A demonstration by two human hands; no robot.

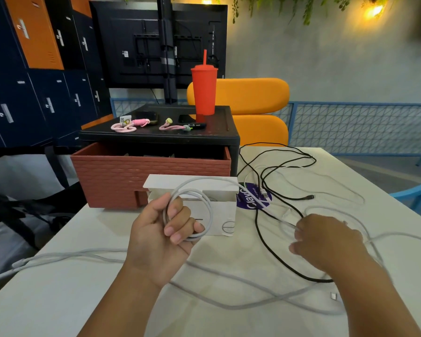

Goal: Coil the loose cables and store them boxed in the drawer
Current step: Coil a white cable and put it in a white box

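A white table [58,300] carries a black stand [156,136] with a brick-red drawer [151,171] at its far left corner. An open white box [221,215] sits just in front, a purple sticker [247,203] beside it. A black cable [256,229], a white cable [399,235] and a grey cable [66,255] sprawl across the middle and right

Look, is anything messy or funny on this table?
Yes. The black cable and loose white cables sprawl across the table, crossing each other in a tangle. Only the loops in the left hand are tidy so far. Nothing looks spilled or broken.
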